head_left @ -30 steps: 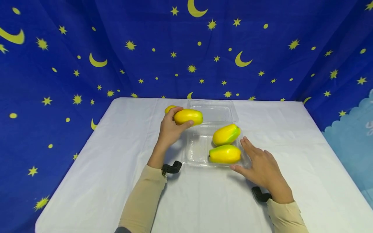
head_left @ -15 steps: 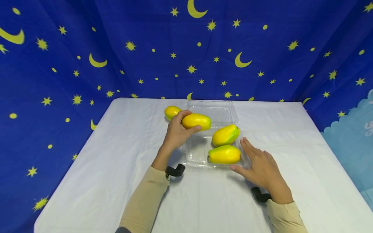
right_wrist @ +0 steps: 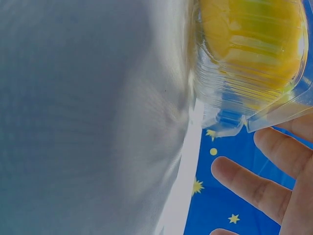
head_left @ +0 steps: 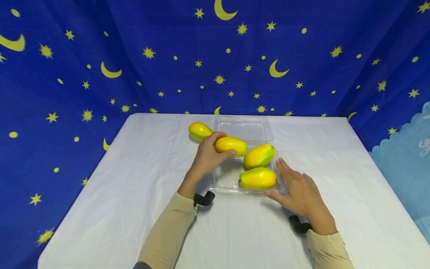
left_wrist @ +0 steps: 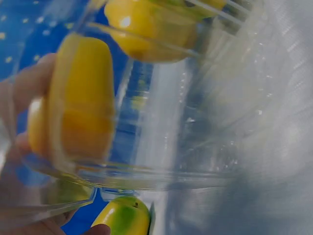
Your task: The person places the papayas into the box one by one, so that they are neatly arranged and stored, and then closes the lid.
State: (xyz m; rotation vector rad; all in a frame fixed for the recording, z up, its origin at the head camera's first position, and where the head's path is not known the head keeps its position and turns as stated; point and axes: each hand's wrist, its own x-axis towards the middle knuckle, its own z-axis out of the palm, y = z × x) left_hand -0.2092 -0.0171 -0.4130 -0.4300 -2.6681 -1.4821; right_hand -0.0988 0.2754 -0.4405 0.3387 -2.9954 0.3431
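My left hand (head_left: 205, 158) holds a yellow-green papaya (head_left: 231, 145) between thumb and fingers, over the left back part of a clear plastic clamshell box (head_left: 223, 179). The left wrist view shows this held papaya (left_wrist: 85, 98) through the box's clear wall. Two more papayas lie in the right half of the box, one behind (head_left: 259, 156) and one in front (head_left: 258, 178). Around the box's right front corner, my right hand (head_left: 300, 192) is spread with fingers extended. In the right wrist view, its fingers (right_wrist: 281, 149) lie at the box's rim; exact contact is unclear.
Another papaya (head_left: 199, 130) lies on the white tablecloth (head_left: 134, 186), left of the box's opened lid (head_left: 243, 129). The lid lies flat behind the base. A blue curtain (head_left: 188, 45) with moons and stars rises beyond the table.
My left hand has carried its papaya right and toward me, from near the lid to over the base. The papaya behind it is now more visible. My right hand stays in place.
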